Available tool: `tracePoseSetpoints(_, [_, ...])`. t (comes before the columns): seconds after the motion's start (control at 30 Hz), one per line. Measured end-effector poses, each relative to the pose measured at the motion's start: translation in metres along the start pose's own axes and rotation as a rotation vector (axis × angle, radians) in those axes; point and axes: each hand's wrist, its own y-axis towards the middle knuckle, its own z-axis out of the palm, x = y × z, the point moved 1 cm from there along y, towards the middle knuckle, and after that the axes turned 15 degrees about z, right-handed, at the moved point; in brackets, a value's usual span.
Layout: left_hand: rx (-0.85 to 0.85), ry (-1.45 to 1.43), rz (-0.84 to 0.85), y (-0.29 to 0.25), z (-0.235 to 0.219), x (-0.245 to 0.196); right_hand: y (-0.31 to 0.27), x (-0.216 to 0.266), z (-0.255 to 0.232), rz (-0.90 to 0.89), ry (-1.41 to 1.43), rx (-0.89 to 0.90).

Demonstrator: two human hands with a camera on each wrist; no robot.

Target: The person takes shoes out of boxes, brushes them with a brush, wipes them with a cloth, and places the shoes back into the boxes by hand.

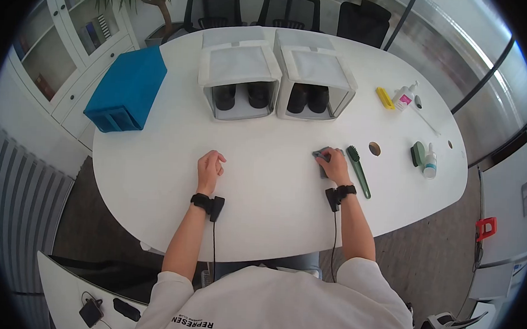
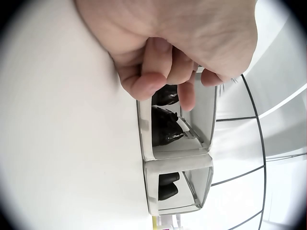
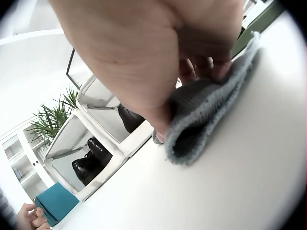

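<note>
My right hand pinches a folded grey cloth between thumb and fingers, at the right half of the white table. In the right wrist view the cloth's frayed edge curls into a loop below the palm. Just right of that hand lies a green long-handled brush, bristles pointing away from me. On the left side my left hand rests on the table with its fingers loosely curled and nothing in them.
Two white open-fronted boxes with black shoes stand at the back. A blue fabric box is at the far left. To the right are a green block-shaped brush, spray bottle, white bottle and yellow object.
</note>
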Motion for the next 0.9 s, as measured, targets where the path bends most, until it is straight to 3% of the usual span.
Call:
tracePoseSetpoints(0.2, [0.006, -0.001, 0.013, -0.001, 0.0, -0.001, 0.027, 0.002, -0.028, 0.129, -0.3, 0.099])
tracePoseSetpoints(0.27, [0.002, 0.002, 0.016, 0.0, 0.0, -0.001, 0.042, 0.013, -0.038, 0.187, -0.541, 0.231])
tracePoseSetpoints(0.3, [-0.004, -0.003, 0.014, 0.0, 0.0, -0.001, 0.049, 0.021, -0.042, 0.154, -0.55, 0.163])
tracePoseSetpoints(0.37, [-0.013, -0.008, 0.012, 0.0, 0.0, -0.001, 0.07, 0.036, -0.038, -0.08, -0.443, -0.052])
tracePoseSetpoints(0.43, [0.008, -0.004, 0.018, 0.0, 0.0, 0.0, 0.093, 0.06, -0.03, -0.265, -0.348, -0.064])
tracePoseSetpoints(0.57, [0.015, 0.023, 0.039, 0.0, -0.001, 0.0, 0.118, 0.097, -0.007, -0.33, -0.484, -0.224])
tracePoseSetpoints(0.73, [-0.001, 0.053, 0.033, -0.002, 0.002, -0.002, 0.147, 0.118, 0.003, -0.053, -0.476, 0.024])
tracePoseSetpoints(0.9, [0.005, 0.079, 0.061, -0.003, 0.004, -0.003, 0.175, 0.111, 0.004, -0.104, -0.427, 0.029])
